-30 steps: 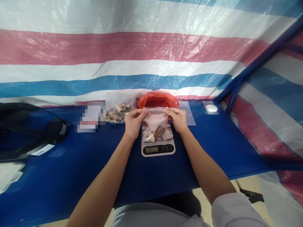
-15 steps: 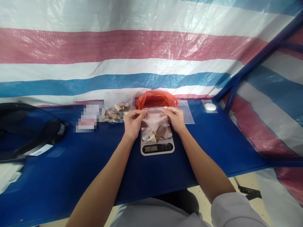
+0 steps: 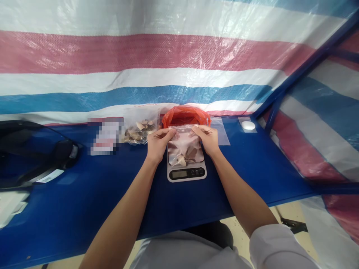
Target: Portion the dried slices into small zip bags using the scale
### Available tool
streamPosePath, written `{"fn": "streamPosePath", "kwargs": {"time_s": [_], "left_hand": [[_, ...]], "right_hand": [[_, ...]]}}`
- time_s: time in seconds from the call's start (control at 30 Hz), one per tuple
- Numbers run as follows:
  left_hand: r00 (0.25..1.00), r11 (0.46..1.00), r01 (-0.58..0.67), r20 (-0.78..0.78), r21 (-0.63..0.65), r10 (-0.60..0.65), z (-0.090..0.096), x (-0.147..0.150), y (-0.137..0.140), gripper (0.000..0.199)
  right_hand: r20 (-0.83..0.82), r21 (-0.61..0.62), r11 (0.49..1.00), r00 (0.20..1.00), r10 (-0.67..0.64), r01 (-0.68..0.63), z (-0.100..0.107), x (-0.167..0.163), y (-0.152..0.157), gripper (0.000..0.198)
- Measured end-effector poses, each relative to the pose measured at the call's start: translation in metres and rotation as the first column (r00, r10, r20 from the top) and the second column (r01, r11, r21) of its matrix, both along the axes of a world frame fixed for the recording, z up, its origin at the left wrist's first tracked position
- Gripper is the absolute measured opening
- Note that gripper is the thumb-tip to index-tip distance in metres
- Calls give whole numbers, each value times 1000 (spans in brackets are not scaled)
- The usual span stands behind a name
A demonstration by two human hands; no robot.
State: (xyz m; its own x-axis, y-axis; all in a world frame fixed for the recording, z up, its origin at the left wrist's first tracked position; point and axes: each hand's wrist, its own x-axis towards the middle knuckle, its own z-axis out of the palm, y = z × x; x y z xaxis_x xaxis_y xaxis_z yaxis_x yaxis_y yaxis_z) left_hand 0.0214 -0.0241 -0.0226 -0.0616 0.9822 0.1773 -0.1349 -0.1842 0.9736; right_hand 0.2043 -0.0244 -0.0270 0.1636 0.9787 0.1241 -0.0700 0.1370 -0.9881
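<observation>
Between my two hands is a clear zip bag (image 3: pixel 183 144) with several brown and cream dried pieces at its bottom. My left hand (image 3: pixel 158 144) pinches the bag's top left corner, and my right hand (image 3: pixel 206 139) pinches the top right corner. The bag lies over the plate of a white kitchen scale (image 3: pixel 187 175), whose dark panel has a small display and buttons. Behind the bag's top edge stands an open red plastic bag (image 3: pixel 186 114). A larger clear bag of similar dried pieces (image 3: pixel 140 130) rests just left of my left hand.
On the blue table (image 3: pixel 112 201), flat clear bags (image 3: pixel 223 130) lie to the right, and a white oval object (image 3: pixel 248 126) sits farther right. A blurred-out card (image 3: pixel 106 136) and a black strapped item (image 3: pixel 67 153) are at left. Striped sheeting hangs behind; a blue frame bar (image 3: pixel 297 76) slants at right.
Both hands still pinch the zip bag's top corners over the scale. The view has shifted very slightly; otherwise little differs.
</observation>
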Motion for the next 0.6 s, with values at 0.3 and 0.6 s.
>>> {"fn": "streamPosePath", "kwargs": {"time_s": [0.3,0.6], "left_hand": [[1000,999,-18,7,40,18,-1,4,-3,18],[1000,1000,4,16,17,-5,-1,3,-2,14]], "right_hand": [[-8,14,998,998,56,-56,3,-2,-3,38],[-9,36,999,999,32,-32,-1,-1,-4,36]]}}
